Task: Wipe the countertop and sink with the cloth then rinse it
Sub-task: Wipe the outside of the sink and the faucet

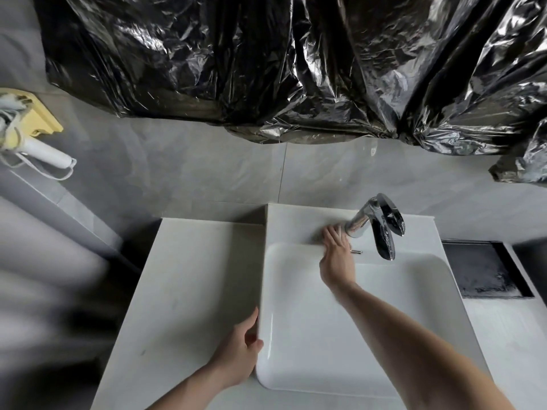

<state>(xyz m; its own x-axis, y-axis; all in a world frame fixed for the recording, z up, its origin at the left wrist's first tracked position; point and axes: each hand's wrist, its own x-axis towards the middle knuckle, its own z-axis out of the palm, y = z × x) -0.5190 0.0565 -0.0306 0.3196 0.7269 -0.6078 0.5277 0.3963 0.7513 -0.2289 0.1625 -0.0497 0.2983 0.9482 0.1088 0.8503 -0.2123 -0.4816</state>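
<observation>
Left hand (241, 355) rests on sink (296, 365) edge.

One sink (340, 350). One chrome tap (376, 223) at its back rim. Two hands: left hand (239, 353) at sink's left edge, right hand (336, 255) by the tap. One countertop (183, 291) left of sink.

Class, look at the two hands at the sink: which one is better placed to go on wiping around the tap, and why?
The right hand: it presses the cloth on the sink ledge beside the tap. The left hand only rests on the sink's left rim.
</observation>
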